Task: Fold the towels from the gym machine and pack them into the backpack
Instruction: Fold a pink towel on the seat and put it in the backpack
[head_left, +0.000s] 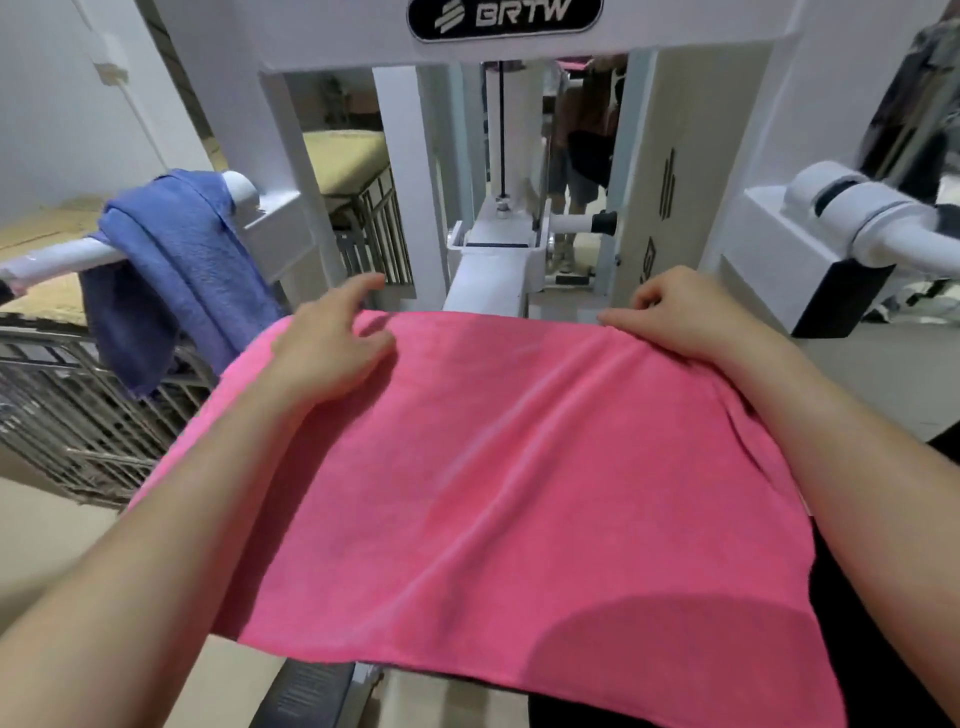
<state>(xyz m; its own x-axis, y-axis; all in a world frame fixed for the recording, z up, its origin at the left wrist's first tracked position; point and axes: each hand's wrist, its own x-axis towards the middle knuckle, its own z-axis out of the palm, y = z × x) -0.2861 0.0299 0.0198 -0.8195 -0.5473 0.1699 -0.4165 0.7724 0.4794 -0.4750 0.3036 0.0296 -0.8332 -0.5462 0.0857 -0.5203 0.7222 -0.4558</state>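
While a first fold was apparently being set up, the large white steel gym machine (405, 182) with its black badge stood just beyond the fingertips of both hands, its frame serving as a towel rack. Under and behind the fingers, the wide pink microfibre towel (493, 467) lay stretched out toward the person, probably so its edges could be matched cleanly; it was not yet folded. Out past the left fingers, well apart from them, a crumpled blue terry towel (182, 275) hung over the machine's white tubular handle (62, 260), seemingly waiting its turn. The left hand (327, 353) rested on the pink towel's far left corner with fingers loose and mostly straight, pressing rather than clutching, likely to pin that corner. The right hand (680, 317) had its fingers curled, nipping the far right edge, likely to keep the cloth taut. No backpack was visible.
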